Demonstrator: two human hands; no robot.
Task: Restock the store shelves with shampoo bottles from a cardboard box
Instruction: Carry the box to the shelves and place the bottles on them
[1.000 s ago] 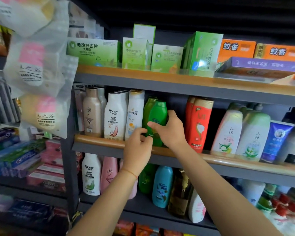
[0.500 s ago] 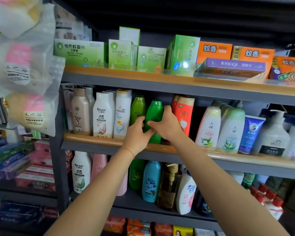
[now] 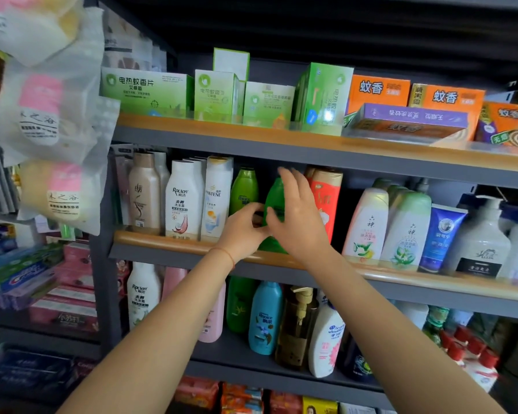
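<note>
Our left hand (image 3: 242,231) and right hand (image 3: 296,216) meet at the bright green bottle (image 3: 274,201) on the middle shelf (image 3: 174,243). Left fingers curl against its lower side; right fingers lie spread over its front, blurred. Bottle stands between a darker green bottle (image 3: 243,189) and a red bottle (image 3: 326,201).

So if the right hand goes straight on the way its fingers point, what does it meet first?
Probably the bright green bottle: the right hand already lies against it, fingers pointing up and back. Beyond it is dark shelf space; depth unclear.
</note>
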